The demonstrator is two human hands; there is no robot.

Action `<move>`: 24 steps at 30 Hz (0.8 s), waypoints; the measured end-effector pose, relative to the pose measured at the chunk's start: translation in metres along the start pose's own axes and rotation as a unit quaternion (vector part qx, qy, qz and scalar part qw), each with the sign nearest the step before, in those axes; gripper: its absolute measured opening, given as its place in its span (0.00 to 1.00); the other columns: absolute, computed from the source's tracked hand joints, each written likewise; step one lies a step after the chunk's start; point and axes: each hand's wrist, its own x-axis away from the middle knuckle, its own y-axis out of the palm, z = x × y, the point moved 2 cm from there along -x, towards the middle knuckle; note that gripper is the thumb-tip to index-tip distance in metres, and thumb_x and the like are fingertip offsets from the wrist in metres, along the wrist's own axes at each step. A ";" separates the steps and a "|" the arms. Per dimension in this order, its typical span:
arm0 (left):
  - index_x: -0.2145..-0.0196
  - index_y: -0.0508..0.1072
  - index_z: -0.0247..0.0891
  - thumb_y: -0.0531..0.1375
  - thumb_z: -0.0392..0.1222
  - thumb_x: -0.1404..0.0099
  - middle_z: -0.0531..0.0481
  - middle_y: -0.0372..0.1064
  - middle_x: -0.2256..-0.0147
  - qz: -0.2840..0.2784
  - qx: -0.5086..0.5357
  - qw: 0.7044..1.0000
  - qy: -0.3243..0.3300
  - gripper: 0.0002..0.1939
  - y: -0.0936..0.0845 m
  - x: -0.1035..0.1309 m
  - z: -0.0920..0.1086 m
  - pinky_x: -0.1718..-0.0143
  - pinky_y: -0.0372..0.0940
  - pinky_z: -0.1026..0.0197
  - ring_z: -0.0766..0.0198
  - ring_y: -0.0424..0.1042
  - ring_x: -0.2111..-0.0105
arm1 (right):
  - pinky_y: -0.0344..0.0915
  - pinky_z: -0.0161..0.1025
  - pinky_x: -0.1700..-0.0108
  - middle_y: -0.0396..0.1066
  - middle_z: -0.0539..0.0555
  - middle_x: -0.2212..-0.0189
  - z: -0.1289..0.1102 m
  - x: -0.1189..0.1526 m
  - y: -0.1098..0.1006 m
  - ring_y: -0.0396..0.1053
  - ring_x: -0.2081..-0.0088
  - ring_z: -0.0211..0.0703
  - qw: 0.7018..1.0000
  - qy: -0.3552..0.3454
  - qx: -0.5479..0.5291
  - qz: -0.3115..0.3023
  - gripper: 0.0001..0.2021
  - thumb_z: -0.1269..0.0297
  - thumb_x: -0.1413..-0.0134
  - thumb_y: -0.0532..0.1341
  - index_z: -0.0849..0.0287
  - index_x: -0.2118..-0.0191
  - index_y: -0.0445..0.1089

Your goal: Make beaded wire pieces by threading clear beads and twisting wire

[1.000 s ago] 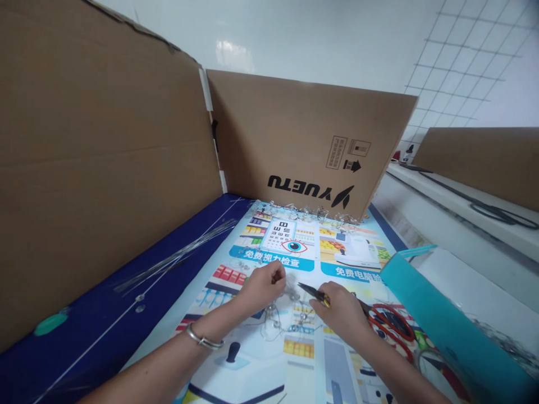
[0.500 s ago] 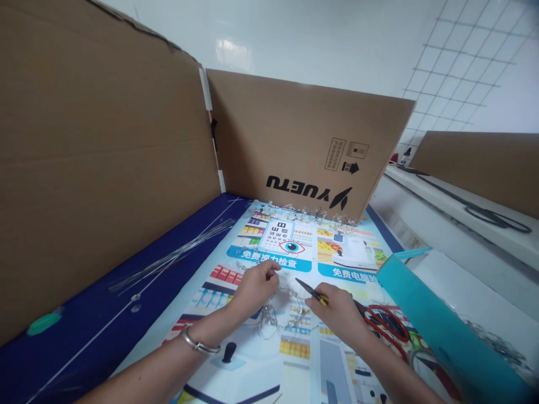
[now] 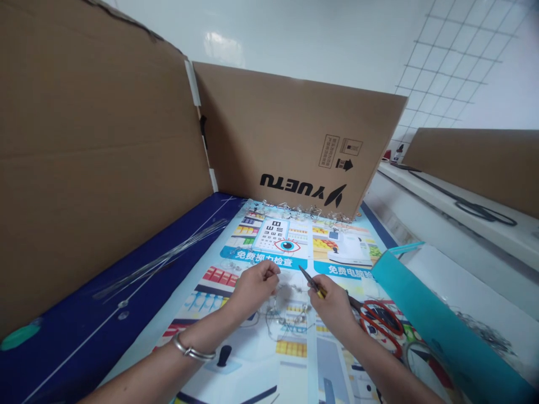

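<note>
My left hand (image 3: 256,287), with a silver bangle (image 3: 193,352) on its wrist, is closed over the printed sheet. What its pinched fingers hold is too small to make out. Closed around pliers (image 3: 311,280) with dark jaws and a yellow grip, my right hand (image 3: 330,303) is a short way to the right. The pliers' tip points up and left, apart from my left hand. Thin wire with clear beads (image 3: 280,321) hangs or lies below and between the hands.
Red-handled scissors (image 3: 381,325) lie beside my right forearm. A teal box (image 3: 455,328) with small wire pieces stands at the right. Cardboard panels (image 3: 290,134) rise behind and left. Long clear strands (image 3: 168,252) lie on the blue cloth. More wire pieces (image 3: 307,212) line the back panel.
The view has shifted slightly. The pliers have tilted more upright in my right hand, with their tip raised a little. My left hand stays closed.
</note>
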 end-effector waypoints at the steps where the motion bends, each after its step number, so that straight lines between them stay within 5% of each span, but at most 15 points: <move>1: 0.70 0.65 0.39 0.52 0.35 0.46 0.57 0.65 0.79 -0.007 0.007 1.000 0.010 0.05 0.000 0.001 0.001 0.78 0.57 0.68 0.69 0.68 0.80 | 0.53 0.32 0.74 0.65 0.45 0.78 0.001 0.000 0.000 0.61 0.76 0.36 1.000 0.002 -0.009 0.003 0.04 0.65 0.54 0.53 0.54 0.70 0.64; 11: 0.72 0.65 0.39 0.51 0.38 0.41 0.57 0.62 0.79 -0.098 -0.071 0.985 0.123 0.05 0.000 0.009 0.016 0.76 0.55 0.68 0.68 0.62 0.77 | 0.55 0.32 0.73 0.66 0.46 0.76 0.002 0.002 0.003 0.61 0.75 0.37 0.998 -0.007 -0.062 0.014 0.06 0.65 0.53 0.53 0.55 0.69 0.65; 18: 0.64 0.71 0.40 0.47 0.40 0.35 0.51 0.67 0.68 -0.085 -0.157 0.960 0.215 0.13 -0.004 0.008 0.021 0.63 0.59 0.63 0.63 0.65 0.64 | 0.55 0.33 0.71 0.65 0.46 0.75 0.004 0.002 0.008 0.61 0.73 0.37 0.997 -0.029 -0.066 0.015 0.05 0.66 0.53 0.53 0.55 0.68 0.64; 24: 0.54 0.68 0.42 0.47 0.39 0.35 0.48 0.67 0.65 -0.072 -0.223 0.942 0.240 0.15 -0.004 0.013 0.018 0.63 0.61 0.62 0.62 0.67 0.63 | 0.55 0.33 0.71 0.65 0.47 0.75 0.003 0.002 0.008 0.61 0.73 0.37 0.997 -0.040 -0.058 0.015 0.06 0.68 0.54 0.53 0.56 0.68 0.65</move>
